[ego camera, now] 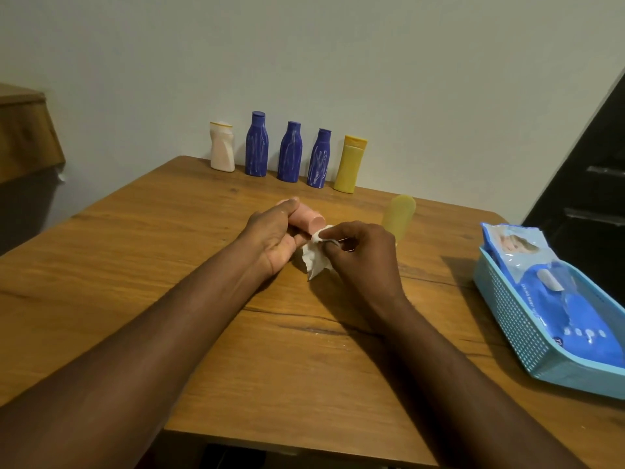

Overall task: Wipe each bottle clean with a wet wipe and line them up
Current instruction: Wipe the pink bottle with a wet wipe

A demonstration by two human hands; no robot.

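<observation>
Pink plastic bottle (309,222) held sideways, crumpled white wet wipe (316,257) at its end; pale yellow bottle (399,214) at two o'clock; five upright bottles (290,152) rowed at twelve.

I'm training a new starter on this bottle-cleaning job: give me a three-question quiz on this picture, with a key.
1. How many blue bottles stand in the row by the wall?
2. True or false: the left hand grips a yellow bottle.
3. What does the right hand pinch? A) a wet wipe B) a bottle cap C) a sponge
Key: 1) three; 2) false, it grips the pink bottle; 3) A.
</observation>
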